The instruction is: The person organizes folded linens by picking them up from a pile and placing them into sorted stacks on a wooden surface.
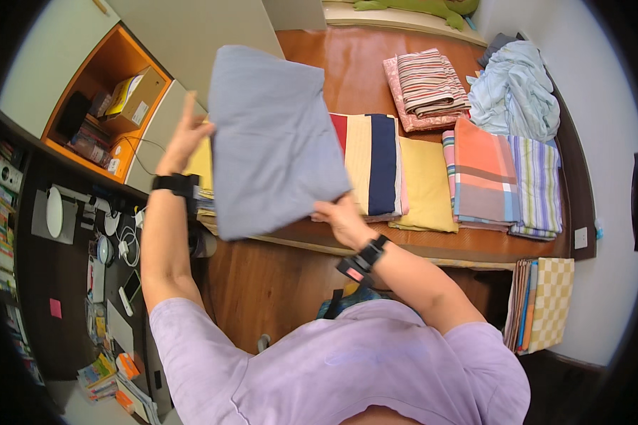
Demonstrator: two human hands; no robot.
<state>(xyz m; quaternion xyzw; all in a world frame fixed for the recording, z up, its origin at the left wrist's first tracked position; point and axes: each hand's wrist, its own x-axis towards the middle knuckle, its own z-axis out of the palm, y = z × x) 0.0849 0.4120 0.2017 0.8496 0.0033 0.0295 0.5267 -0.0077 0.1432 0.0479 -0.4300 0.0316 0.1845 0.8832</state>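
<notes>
A folded blue-grey cloth (276, 143) hangs tilted over the near edge of the bed, slightly blurred. My right hand (343, 218) pinches its lower right corner between thumb and fingers. At the cloth's left edge is my left hand (183, 138), fingers spread; a fingertip meets or nearly meets the fabric. Partly hidden behind the cloth is a stack of folded fabric with red, cream and navy stripes (375, 164). More yellow folded fabric (204, 164) shows beneath my left hand.
Along the bed (345, 64) lie a yellow folded cloth (425, 186), a plaid one (484, 170), a striped one (537, 186), a stacked striped bundle (430, 82) and crumpled light-blue bedding (515, 95). Checked fabric (553, 303) stands lower right. A cluttered desk (58, 276) flanks my left.
</notes>
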